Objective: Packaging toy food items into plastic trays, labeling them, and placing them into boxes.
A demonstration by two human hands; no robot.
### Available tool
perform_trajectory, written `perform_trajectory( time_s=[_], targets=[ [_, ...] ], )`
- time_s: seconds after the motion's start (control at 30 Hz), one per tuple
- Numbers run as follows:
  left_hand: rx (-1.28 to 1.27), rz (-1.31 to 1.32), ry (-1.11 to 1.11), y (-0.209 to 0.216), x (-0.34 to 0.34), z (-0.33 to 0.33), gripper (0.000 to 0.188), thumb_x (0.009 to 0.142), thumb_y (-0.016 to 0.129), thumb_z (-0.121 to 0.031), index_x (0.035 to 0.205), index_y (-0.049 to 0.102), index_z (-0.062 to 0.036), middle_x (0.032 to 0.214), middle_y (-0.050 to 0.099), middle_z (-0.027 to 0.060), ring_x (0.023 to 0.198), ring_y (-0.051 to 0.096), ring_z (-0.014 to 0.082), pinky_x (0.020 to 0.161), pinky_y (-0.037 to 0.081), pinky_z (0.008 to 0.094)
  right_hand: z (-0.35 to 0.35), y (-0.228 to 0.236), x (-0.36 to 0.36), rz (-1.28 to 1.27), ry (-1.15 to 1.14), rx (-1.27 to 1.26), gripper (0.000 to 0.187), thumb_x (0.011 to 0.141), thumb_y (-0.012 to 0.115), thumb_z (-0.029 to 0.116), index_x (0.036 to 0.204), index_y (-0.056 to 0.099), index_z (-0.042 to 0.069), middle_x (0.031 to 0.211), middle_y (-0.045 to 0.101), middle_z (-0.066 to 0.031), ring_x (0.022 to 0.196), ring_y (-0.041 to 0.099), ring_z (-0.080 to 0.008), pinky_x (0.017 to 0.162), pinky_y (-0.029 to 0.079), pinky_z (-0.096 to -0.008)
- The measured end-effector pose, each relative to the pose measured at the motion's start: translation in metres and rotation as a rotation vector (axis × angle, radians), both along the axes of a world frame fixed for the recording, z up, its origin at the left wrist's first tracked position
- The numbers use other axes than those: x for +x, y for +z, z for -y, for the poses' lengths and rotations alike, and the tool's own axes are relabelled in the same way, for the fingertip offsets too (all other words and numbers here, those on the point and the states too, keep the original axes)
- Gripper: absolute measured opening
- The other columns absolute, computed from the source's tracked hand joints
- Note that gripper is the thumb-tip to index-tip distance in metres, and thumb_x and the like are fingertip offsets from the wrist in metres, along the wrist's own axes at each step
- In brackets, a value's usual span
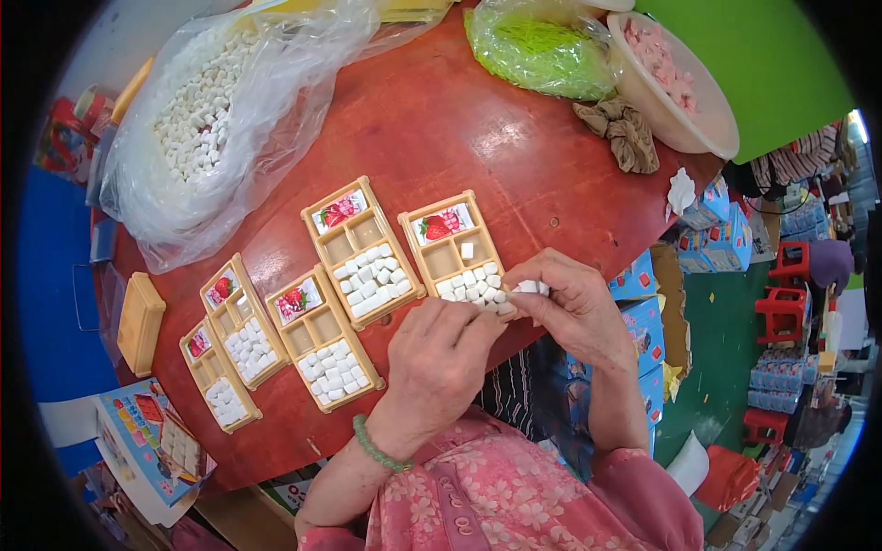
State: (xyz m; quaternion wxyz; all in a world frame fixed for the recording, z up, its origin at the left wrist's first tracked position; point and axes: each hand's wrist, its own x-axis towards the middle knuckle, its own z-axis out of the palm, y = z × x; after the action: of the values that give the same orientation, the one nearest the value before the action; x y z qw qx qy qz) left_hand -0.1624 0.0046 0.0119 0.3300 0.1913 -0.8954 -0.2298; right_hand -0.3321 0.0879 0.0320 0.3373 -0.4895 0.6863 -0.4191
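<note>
Near the table's front edge lies a tan compartment tray with a strawberry-printed packet in its top section. Small white marshmallow-like pieces fill its large section, and one more sits in a small section. My right hand is closed around a few of these white pieces at the tray's lower right corner. My left hand, a green bead bracelet on its wrist, bends over the tray's lower edge with its fingers drawn together. Whatever its fingertips hold is hidden.
Leftward stand several similar filled trays and a stack of tan trays. A plastic bag of white pieces lies far left. Far right are a tub of pink pieces, a green bundle and a brown cloth. Blue boxes stand beside the table.
</note>
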Motion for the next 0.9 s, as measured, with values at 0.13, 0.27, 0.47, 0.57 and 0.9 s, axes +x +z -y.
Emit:
perform_trajectory(
  time_s=[0.13,0.27,0.47,0.57,0.9],
  targets=[
    [0.134,-0.095,0.064,0.000,0.009,0.008,0.016,0.072,0.076,0.002,0.085,0.068,-0.0016,0.080,0.062,0.0098,0.073,0.061,0.0256,0.063,0.050,0.0356,-0.006,-0.001,0.000,-0.221,0.110,-0.082,0.018,0.086,0.066,-0.001,0.104,0.069,0.003,0.091,0.062,-0.0092,0.082,0.064,-0.0217,0.069,0.050,-0.0323],
    [0.220,-0.083,0.053,-0.005,0.010,0.010,0.015,0.074,0.074,-0.001,0.087,0.067,-0.0015,0.081,0.061,0.0095,0.074,0.060,0.0265,0.063,0.050,0.0368,-0.007,0.007,0.013,-0.362,0.152,-0.011,0.017,0.087,0.065,0.001,0.103,0.069,0.003,0.091,0.060,-0.0121,0.082,0.063,-0.0298,0.071,0.051,-0.0353],
    [0.200,-0.056,0.047,-0.007,0.009,0.011,0.015,0.074,0.074,0.000,0.087,0.066,-0.0011,0.083,0.060,0.0099,0.075,0.061,0.0263,0.063,0.050,0.0364,-0.011,0.011,0.013,-0.460,0.215,0.090,0.018,0.087,0.062,-0.001,0.104,0.066,0.003,0.092,0.057,-0.0129,0.084,0.062,-0.0320,0.071,0.051,-0.0391],
    [0.210,-0.055,0.038,-0.010,0.010,0.012,0.015,0.075,0.074,-0.001,0.088,0.066,-0.0013,0.082,0.060,0.0099,0.075,0.060,0.0263,0.062,0.051,0.0366,-0.009,0.012,0.012,-0.418,0.235,0.074,0.020,0.087,0.063,0.000,0.106,0.066,0.003,0.092,0.056,-0.0129,0.084,0.062,-0.0321,0.071,0.051,-0.0398],
    [0.195,-0.065,0.030,-0.010,0.008,0.011,0.013,0.075,0.073,0.003,0.086,0.067,-0.0011,0.080,0.062,0.0103,0.073,0.062,0.0261,0.062,0.051,0.0358,-0.003,0.013,0.015,-0.415,0.284,0.140,0.016,0.085,0.057,-0.002,0.100,0.059,0.002,0.096,0.052,-0.0169,0.088,0.061,-0.0397,0.073,0.050,-0.0481]
  ],
)
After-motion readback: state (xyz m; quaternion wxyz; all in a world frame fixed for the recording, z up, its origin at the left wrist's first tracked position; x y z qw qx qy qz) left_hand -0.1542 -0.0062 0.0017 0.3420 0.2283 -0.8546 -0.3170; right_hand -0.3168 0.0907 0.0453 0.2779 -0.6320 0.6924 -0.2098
